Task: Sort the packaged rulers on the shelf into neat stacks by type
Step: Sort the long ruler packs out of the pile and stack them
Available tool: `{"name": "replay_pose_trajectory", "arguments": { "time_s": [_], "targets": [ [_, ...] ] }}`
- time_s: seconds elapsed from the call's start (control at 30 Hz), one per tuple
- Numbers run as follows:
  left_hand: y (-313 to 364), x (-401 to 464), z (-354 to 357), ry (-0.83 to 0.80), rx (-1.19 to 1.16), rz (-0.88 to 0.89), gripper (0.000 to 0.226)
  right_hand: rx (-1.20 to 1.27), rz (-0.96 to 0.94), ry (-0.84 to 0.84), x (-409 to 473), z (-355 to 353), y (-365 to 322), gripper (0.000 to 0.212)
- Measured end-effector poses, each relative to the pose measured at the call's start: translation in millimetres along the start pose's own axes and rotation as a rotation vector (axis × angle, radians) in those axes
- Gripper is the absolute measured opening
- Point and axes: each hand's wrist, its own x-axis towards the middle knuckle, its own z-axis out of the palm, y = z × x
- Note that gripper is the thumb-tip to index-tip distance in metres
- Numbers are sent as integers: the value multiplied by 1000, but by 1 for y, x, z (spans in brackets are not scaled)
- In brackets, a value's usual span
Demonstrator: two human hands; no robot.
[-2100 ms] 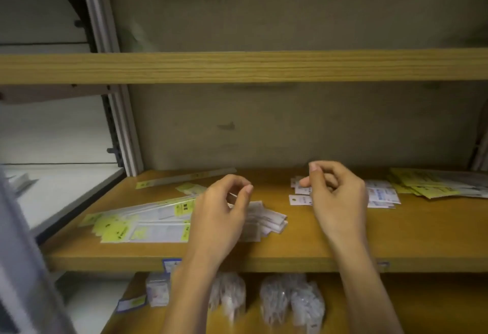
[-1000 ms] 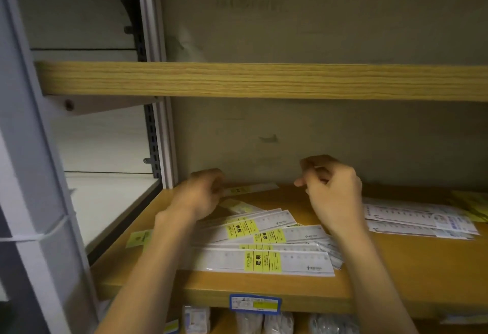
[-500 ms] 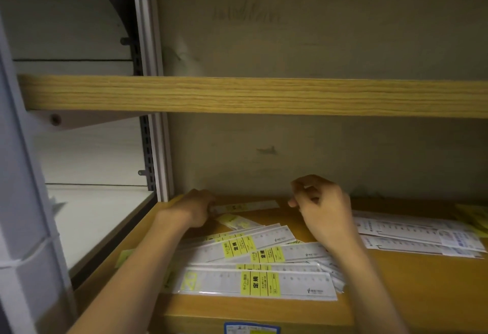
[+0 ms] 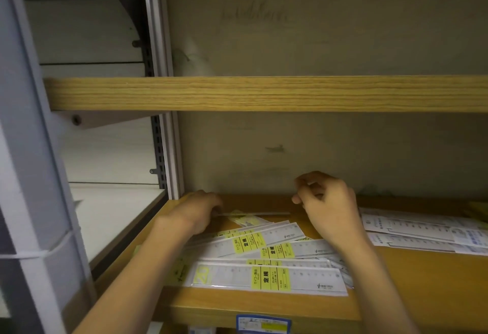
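Reaching to the back left corner of the wooden shelf point(image 4: 412, 288), the left hand point(image 4: 196, 214) lies knuckles-up over the left end of a thin ruler point(image 4: 253, 213) that runs left to right along the shelf's back edge. Its fingertips are hidden under the hand, so I cannot tell whether they pinch the ruler or only rest on it. The right hand point(image 4: 330, 209) hovers near the back edge toward the middle, fingers curled together with the thumb at the fingertips; nothing can be made out between them.

A loose pile of packaged rulers point(image 4: 264, 262) lies at the front left of the shelf, between the 2 forearms, long axes roughly left to right and fanned slightly, the upper ones tilting up to the right. The frontmost pack point(image 4: 266, 278) lies parallel to the front edge, with a yellow label printed 定規 and a yellow "20" at its left end. Smaller print is unreadable. The pile's left ends are covered by the left forearm, its right ends by the right forearm.

A second group of white-backed packs point(image 4: 422, 230) lies at the right, cut off by the picture's edge, text too blurred to read. A blue-edged shelf tag point(image 4: 262, 323) on the front edge is cut off at the bottom.
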Motion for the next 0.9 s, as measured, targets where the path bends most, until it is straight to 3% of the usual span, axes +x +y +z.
{"name": "replay_pose_trajectory", "arguments": {
  "time_s": [0.27, 0.47, 0.63, 0.77, 0.9],
  "targets": [
    [10, -7, -7, 143, 42, 10, 30, -73, 82, -54, 4, -5, 10, 18],
    [42, -13, -16, 290, -38, 125, 22, 212, 390, -91, 14, -9, 5, 23],
    [62, -18, -20, 360, -107, 224, 23, 408, 521, 7, 17, -17, 4, 7],
    [67, -22, -20, 453, -99, 225, 17, 461, 557, 109, 20, -27, 9, 7],
    [67, -21, -14, 355, -142, 231, 12, 422, 562, 170, 22, -31, 14, 8]
  ]
}}
